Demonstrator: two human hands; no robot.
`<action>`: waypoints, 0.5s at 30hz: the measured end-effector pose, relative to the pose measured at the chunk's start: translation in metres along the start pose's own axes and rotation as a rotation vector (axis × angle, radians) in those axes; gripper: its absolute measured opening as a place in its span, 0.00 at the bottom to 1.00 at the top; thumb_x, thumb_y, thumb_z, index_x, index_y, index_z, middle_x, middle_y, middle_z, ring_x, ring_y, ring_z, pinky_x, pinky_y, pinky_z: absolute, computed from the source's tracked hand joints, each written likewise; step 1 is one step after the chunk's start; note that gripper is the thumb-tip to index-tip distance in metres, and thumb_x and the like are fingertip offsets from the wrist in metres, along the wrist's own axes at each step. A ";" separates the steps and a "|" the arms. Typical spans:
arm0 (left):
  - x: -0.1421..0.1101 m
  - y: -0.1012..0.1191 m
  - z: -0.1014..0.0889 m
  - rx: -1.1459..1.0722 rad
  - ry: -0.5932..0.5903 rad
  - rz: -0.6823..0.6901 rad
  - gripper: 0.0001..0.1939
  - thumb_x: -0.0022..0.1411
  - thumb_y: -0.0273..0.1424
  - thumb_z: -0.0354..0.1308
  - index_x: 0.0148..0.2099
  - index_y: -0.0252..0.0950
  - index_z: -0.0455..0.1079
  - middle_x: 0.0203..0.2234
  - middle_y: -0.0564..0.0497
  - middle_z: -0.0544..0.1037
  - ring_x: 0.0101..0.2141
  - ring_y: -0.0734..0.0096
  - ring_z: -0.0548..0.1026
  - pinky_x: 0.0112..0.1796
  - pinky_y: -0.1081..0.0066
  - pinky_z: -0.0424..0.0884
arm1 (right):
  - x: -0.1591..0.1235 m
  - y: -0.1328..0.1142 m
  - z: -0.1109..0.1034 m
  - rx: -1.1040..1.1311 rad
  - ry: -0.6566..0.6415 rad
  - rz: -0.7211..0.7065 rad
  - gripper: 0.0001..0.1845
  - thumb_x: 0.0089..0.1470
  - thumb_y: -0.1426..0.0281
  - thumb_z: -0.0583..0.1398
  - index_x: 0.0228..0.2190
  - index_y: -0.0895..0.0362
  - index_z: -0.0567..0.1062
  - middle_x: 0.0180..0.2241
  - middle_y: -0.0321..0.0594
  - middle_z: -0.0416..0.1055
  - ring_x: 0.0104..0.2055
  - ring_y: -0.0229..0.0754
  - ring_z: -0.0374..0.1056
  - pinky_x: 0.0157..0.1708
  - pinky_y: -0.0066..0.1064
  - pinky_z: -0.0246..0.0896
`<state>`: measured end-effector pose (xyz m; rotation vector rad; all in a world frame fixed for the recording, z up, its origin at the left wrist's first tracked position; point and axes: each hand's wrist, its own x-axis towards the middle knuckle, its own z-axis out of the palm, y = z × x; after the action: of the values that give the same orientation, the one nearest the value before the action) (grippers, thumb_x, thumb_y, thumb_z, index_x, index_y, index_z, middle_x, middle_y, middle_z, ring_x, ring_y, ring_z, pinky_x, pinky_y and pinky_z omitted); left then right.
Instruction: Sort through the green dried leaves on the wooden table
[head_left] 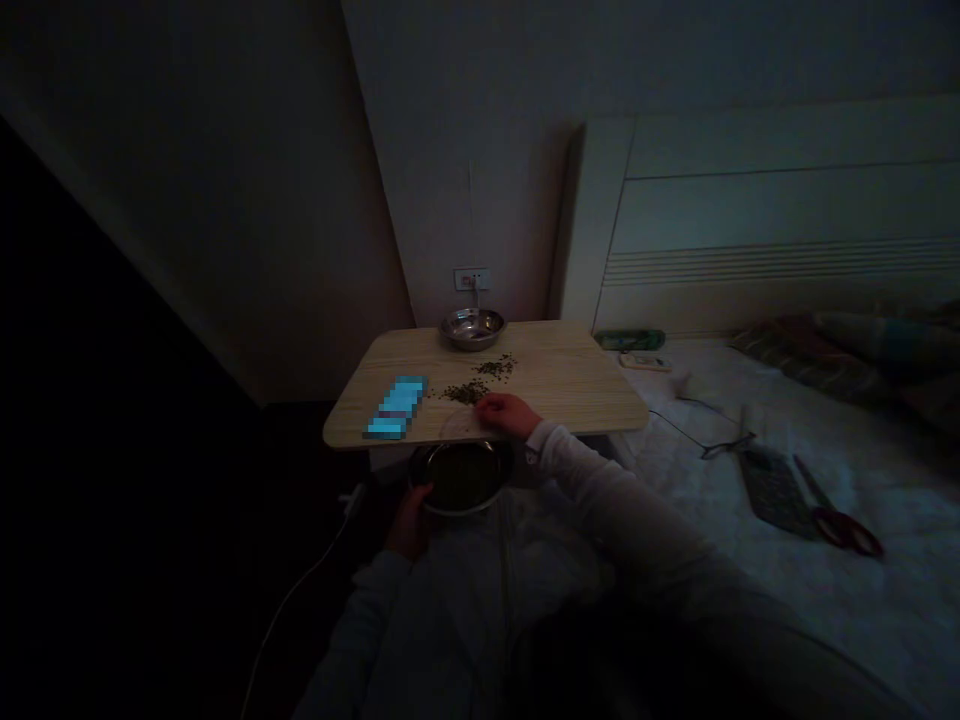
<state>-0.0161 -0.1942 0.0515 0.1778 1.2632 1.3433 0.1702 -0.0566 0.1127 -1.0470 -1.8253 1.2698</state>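
Observation:
My left hand (410,520) grips the left rim of a round bowl (463,512) with a shiny edge, held below the front edge of the small wooden table (577,380); its inside is dark. Over the table's front part is my right hand (507,412), its fingers curled together; whatever they may hold is hidden. Just beyond those fingertips lie small dark green grains, perhaps beans, in a nearer pile (466,391) and a farther scatter (496,368). A pale, see-through roundish patch (456,425) shows at the table edge, left of my right hand.
A metal bowl (472,330) stands at the table's back, below a wall socket (472,280). A lit phone (397,408) lies on the left. On the bed at right are scissors (847,530) and a remote control (645,362). A white cable (300,580) hangs at left.

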 end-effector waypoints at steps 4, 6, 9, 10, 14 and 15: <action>-0.009 0.003 0.007 -0.024 -0.020 -0.022 0.08 0.58 0.22 0.55 0.35 0.35 0.74 0.34 0.46 0.82 0.43 0.59 0.79 0.43 0.64 0.76 | -0.001 -0.003 -0.001 0.062 0.028 -0.004 0.04 0.42 0.70 0.61 0.25 0.58 0.74 0.21 0.33 0.68 0.26 0.36 0.62 0.32 0.30 0.58; -0.014 0.005 0.010 -0.031 -0.018 -0.025 0.08 0.58 0.21 0.54 0.35 0.35 0.73 0.34 0.46 0.82 0.43 0.59 0.79 0.43 0.64 0.76 | -0.001 -0.002 -0.002 0.087 0.106 -0.022 0.04 0.43 0.70 0.61 0.24 0.58 0.73 0.21 0.33 0.68 0.26 0.36 0.61 0.30 0.29 0.57; -0.017 0.006 0.012 -0.015 0.006 -0.020 0.08 0.58 0.21 0.53 0.34 0.35 0.73 0.32 0.46 0.82 0.43 0.59 0.80 0.43 0.64 0.76 | -0.001 0.000 -0.002 0.096 0.178 -0.053 0.05 0.44 0.69 0.62 0.24 0.58 0.72 0.21 0.33 0.68 0.26 0.35 0.61 0.29 0.27 0.56; -0.016 0.006 0.012 -0.006 0.008 -0.020 0.08 0.59 0.22 0.53 0.34 0.36 0.73 0.32 0.46 0.82 0.43 0.59 0.79 0.42 0.64 0.76 | -0.001 0.001 -0.002 0.079 0.184 -0.060 0.05 0.44 0.69 0.62 0.24 0.58 0.72 0.21 0.33 0.68 0.26 0.35 0.61 0.29 0.27 0.56; -0.008 0.003 0.006 0.030 -0.021 -0.026 0.06 0.57 0.23 0.56 0.34 0.37 0.73 0.32 0.46 0.82 0.44 0.56 0.79 0.43 0.62 0.76 | -0.003 -0.002 -0.001 -0.028 0.187 -0.041 0.02 0.45 0.72 0.62 0.25 0.58 0.73 0.21 0.32 0.68 0.27 0.35 0.62 0.31 0.27 0.58; -0.005 0.002 0.004 0.033 -0.024 -0.024 0.06 0.57 0.23 0.57 0.34 0.38 0.73 0.32 0.47 0.82 0.45 0.56 0.79 0.43 0.63 0.76 | -0.004 -0.003 -0.001 -0.049 0.186 -0.031 0.01 0.45 0.73 0.61 0.25 0.58 0.74 0.22 0.32 0.69 0.27 0.35 0.63 0.31 0.28 0.58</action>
<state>-0.0129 -0.1954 0.0569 0.2004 1.2637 1.2968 0.1717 -0.0603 0.1158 -1.1204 -1.7313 1.0772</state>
